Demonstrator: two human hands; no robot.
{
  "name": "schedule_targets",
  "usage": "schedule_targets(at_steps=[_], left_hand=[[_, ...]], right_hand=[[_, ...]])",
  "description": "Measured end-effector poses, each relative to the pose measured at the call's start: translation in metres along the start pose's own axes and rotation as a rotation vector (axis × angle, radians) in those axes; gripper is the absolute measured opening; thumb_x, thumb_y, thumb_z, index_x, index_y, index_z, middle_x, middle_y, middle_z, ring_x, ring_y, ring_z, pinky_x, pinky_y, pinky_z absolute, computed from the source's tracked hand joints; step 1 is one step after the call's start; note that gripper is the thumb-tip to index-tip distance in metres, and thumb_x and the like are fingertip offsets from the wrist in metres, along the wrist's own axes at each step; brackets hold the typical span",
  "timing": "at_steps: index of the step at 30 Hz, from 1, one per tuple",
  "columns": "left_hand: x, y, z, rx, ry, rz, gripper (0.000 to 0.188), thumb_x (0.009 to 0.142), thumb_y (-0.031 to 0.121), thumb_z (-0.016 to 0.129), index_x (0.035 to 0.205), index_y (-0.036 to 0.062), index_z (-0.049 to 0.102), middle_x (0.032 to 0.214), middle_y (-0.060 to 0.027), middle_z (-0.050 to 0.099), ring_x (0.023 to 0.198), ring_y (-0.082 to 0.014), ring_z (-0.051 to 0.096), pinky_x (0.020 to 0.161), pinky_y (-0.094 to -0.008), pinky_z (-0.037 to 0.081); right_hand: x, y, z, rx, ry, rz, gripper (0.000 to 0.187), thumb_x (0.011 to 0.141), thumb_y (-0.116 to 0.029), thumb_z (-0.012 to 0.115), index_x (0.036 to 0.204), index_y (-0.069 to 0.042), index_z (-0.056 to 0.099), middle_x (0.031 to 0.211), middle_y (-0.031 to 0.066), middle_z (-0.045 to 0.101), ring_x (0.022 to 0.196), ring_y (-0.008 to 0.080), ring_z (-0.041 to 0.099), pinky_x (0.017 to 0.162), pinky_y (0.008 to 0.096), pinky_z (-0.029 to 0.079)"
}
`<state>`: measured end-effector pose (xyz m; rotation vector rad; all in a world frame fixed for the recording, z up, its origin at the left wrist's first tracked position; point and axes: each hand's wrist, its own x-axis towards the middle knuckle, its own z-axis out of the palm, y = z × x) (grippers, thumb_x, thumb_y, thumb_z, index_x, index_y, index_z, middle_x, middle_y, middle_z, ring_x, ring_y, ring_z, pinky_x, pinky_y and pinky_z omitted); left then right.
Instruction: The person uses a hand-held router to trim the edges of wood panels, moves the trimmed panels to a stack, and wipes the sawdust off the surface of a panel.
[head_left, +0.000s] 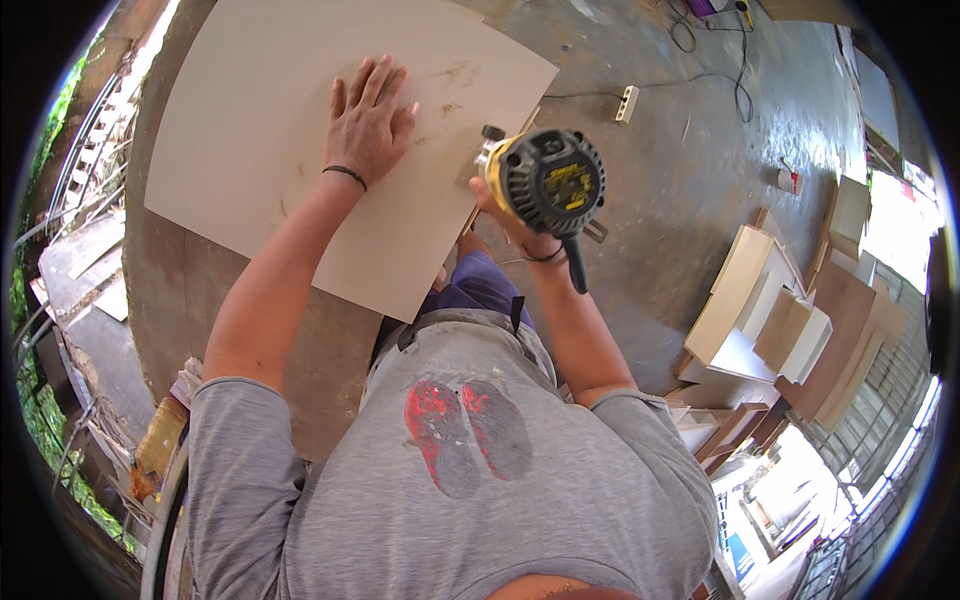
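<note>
A large pale board [250, 120] lies in front of me, with a few brown smudges on its face. My left hand [368, 125] rests flat on it, fingers stretched out and thumb apart. At the board's right edge, my right hand [515, 225] grips a black and yellow trim router [550, 185], seen from its top end. The router's body hides most of my right fingers. Its bit is also out of sight, so I cannot tell whether it touches the edge. A dark cord end sticks out from the router toward my right forearm.
On the grey floor to the right lies a white power strip [627, 104] with a dark cable. Farther right are a small white can [789, 181] and wooden cabinet parts [740, 295]. Scrap pieces [98, 250] lie outside at the left.
</note>
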<state>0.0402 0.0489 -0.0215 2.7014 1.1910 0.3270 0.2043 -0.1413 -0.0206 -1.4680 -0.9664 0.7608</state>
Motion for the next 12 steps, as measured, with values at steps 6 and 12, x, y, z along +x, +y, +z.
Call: schedule_targets(at_steps=[6,12], left_hand=[[0.002,0.005,-0.005,0.008,-0.041,-0.023,0.051,0.095,0.035,0.047,0.141,0.0144,0.044,0.153,-0.0016,0.031,0.144,-0.0211,0.022,0.117,-0.0475,0.014],[0.002,0.005,-0.007,0.037,-0.083,-0.040,0.054,0.094,0.037,0.048,0.144,0.0170,0.040,0.155,-0.0002,0.028,0.145,-0.0204,0.020,0.118,-0.0476,0.012]], right_hand=[[0.071,-0.042,-0.018,-0.428,0.091,-0.442,0.045,0.067,-0.014,0.086,0.105,-0.003,0.064,0.098,0.0045,0.067,0.086,0.0149,0.064,0.080,0.0301,0.053],[0.119,-0.044,-0.041,-0.155,0.104,-0.257,0.047,0.066,-0.010,0.086,0.107,-0.002,0.064,0.101,0.0080,0.069,0.085,0.0143,0.066,0.078,0.0303,0.055]])
